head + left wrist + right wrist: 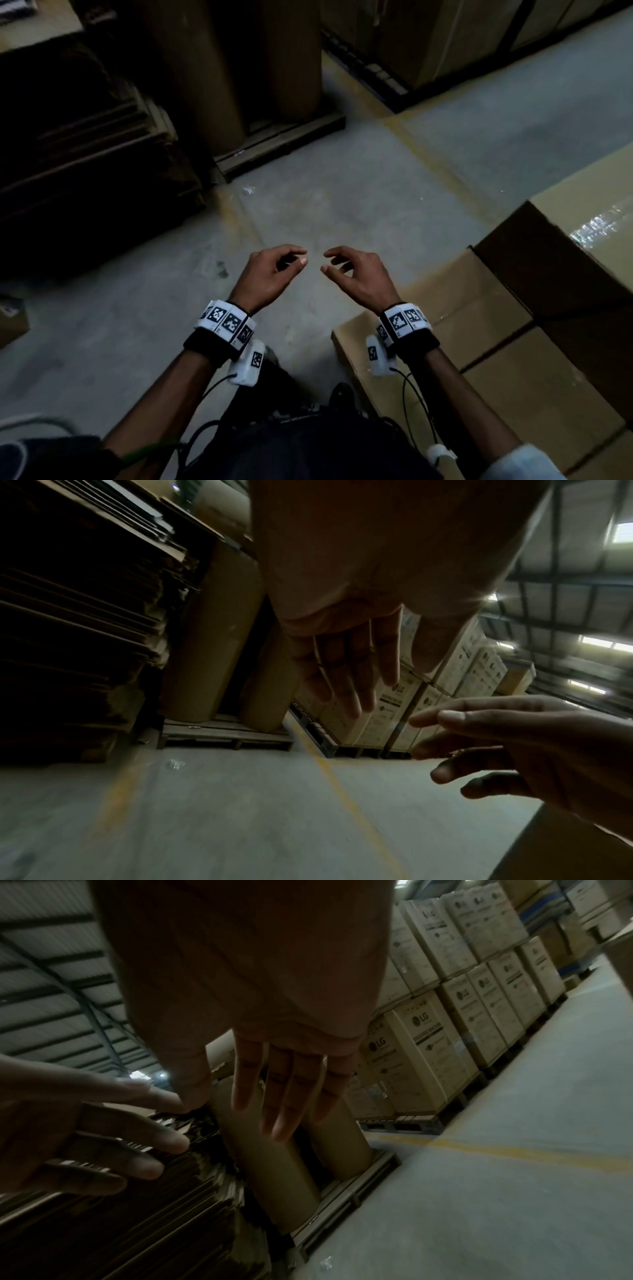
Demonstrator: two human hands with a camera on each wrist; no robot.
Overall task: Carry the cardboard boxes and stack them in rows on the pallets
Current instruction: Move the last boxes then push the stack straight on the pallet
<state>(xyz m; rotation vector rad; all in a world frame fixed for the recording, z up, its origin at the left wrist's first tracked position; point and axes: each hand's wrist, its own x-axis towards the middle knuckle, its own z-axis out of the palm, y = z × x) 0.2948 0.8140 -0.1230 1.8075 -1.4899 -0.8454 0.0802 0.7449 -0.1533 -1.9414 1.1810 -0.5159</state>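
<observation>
- Hands out front over the bare concrete floor [308, 205], nothing in either one: left hand [270, 274] and right hand [356, 277] hang with fingers loosely curled, fingertips near each other but apart.
- Cardboard boxes [479, 308] sit stacked off to the person's right, low beside the right forearm, touching neither hand.
- Nearest box runs its long side away from the body.
- Right hand is clearly the nearer; I'd expect a turn to the right before any lift.
- Wooden pallet [281, 144] with tall brown rolls [236, 68] lies ahead, well apart.
</observation>
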